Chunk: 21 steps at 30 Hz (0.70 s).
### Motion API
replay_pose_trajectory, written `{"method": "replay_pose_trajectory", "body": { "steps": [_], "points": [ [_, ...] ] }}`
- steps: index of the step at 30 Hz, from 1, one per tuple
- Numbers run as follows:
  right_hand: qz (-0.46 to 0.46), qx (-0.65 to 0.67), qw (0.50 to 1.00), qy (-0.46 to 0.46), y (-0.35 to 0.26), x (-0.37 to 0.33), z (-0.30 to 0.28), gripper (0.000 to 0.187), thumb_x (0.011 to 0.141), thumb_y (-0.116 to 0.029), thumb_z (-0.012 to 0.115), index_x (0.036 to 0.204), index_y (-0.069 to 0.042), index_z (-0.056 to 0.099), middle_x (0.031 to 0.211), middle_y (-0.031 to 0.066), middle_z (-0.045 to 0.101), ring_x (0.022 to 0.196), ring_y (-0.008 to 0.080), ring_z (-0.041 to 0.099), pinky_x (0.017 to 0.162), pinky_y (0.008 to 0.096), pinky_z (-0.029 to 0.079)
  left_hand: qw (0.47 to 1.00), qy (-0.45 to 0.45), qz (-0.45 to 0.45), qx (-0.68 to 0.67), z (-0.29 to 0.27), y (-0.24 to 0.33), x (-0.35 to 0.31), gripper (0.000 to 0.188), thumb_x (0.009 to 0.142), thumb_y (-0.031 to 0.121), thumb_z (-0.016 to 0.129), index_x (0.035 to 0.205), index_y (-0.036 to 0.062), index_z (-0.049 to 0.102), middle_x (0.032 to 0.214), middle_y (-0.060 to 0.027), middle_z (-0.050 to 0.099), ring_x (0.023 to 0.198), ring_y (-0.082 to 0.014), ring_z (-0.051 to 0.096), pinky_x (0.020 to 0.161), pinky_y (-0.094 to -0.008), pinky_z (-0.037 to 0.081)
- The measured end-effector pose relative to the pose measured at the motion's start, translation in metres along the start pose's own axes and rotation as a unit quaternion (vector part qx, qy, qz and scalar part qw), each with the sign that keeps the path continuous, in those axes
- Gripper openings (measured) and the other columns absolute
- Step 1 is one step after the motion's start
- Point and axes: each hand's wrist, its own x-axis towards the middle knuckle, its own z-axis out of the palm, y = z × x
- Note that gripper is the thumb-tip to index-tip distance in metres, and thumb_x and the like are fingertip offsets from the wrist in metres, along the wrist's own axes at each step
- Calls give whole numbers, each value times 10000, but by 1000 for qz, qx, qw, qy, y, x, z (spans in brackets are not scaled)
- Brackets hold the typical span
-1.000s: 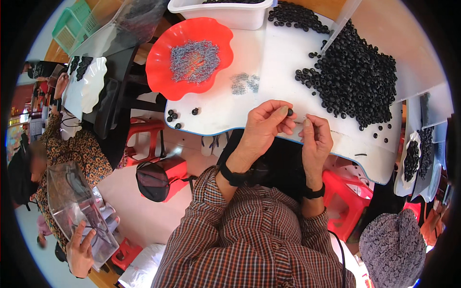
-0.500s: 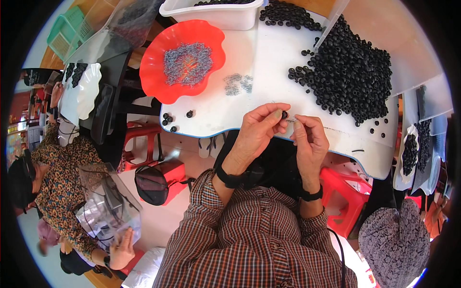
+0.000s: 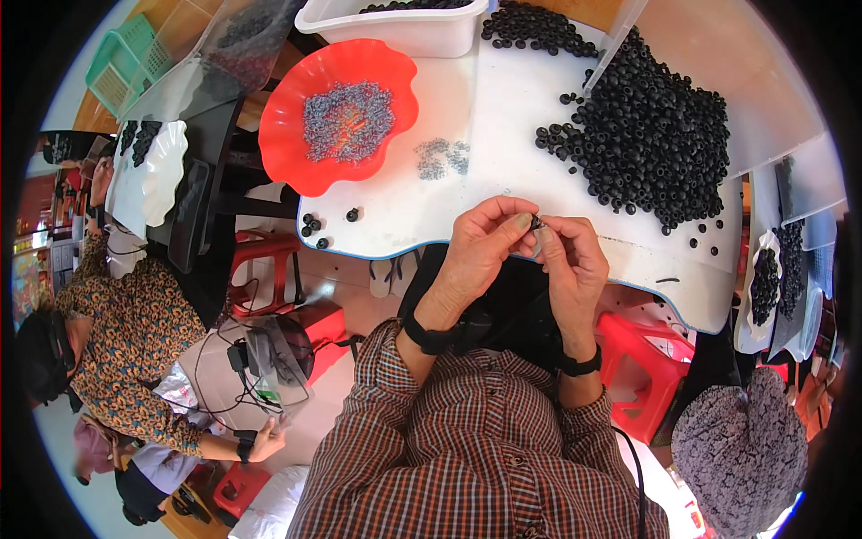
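Observation:
My left hand [image 3: 488,244] is closed in a pinch around a small round black part [image 3: 536,221] above the table's near edge. Thumb and fingers of my right hand [image 3: 572,253] press together against the same part; what they hold there is too small to make out. To the left, a red wavy-rimmed bowl [image 3: 278,117] carries many tiny grey, metallic-looking pieces [image 3: 346,121]. A large pile of black round parts [image 3: 660,135] with holes spreads over the right of the white table [image 3: 521,117].
Several loose black parts [image 3: 352,215] lie by the table's left edge, and tiny pieces [image 3: 440,159] right of the bowl. Behind stands a white tub [image 3: 422,34]. Red stools [image 3: 633,359] are below. At left, another person [image 3: 135,350] holds a clear bag [image 3: 278,359].
My right hand has moved left and up, so its fingertips now meet the left hand's at the black part. The person at left has shifted the clear bag to the right.

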Motion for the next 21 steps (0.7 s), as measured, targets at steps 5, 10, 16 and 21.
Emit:
{"method": "replay_pose_trajectory", "body": {
  "steps": [5,10,16,21],
  "points": [
    [-3,-14,1000,-11,1,1,-4,101,910,-2,626,1008,16,645,918,34,577,718,73,585,625,199,489,999,8,3,43,0,2,-1,196,953,64,579,1120,-30,619,915,-72,657,782,-119,625,691,-248,532],
    [4,-27,999,-31,1,3,-11,84,900,-13,643,978,19,647,891,37,586,700,76,589,613,206,493,992,13,17,122,1,4,-3,171,953,61,575,1089,-23,635,881,-64,657,766,-105,620,683,-241,529],
    [90,8,995,-46,-3,3,-14,84,896,-39,656,961,12,642,831,26,646,676,60,580,595,196,484,979,-15,32,201,-1,7,-4,163,952,62,575,1075,-25,636,867,-61,652,729,-102,604,672,-233,519],
    [141,49,988,-35,-5,3,-14,93,889,-71,677,948,-5,647,778,15,664,638,50,570,555,176,454,980,-26,9,195,0,10,-4,165,955,68,573,1075,-27,633,887,-63,649,713,-105,599,663,-231,516]
  ]
}}
